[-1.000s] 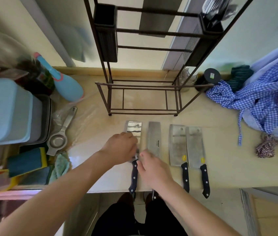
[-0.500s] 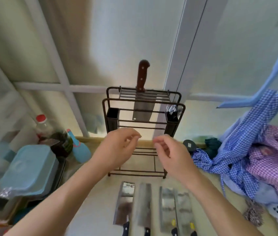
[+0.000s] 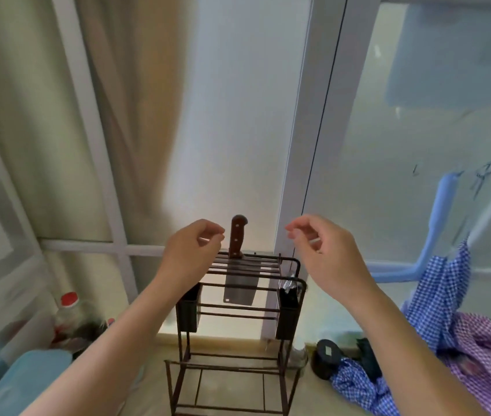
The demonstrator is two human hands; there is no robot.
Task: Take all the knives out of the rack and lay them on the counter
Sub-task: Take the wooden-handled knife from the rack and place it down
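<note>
A dark metal wire rack [image 3: 293, 262] stands on the counter against the window. One cleaver [image 3: 240, 288] hangs blade-down in its top slots, its brown wooden handle sticking up above the rack. My left hand [image 3: 191, 255] is raised just left of that handle, fingers loosely curled and holding nothing. My right hand [image 3: 326, 253] is up to the right of the handle, above the rack's right corner, fingers also curled and empty. The knives laid on the counter are out of view below.
Black cups [image 3: 188, 307] hang on both sides of the rack. A red-capped bottle [image 3: 68, 310] and a blue lid [image 3: 28, 382] sit at the left. Blue and purple checked cloths [image 3: 436, 325] pile up at the right, beside a black round cap [image 3: 326, 357].
My view has tilted up from the counter to the rack. Both hands let go of the knife on the counter and rose to either side of the cleaver's handle.
</note>
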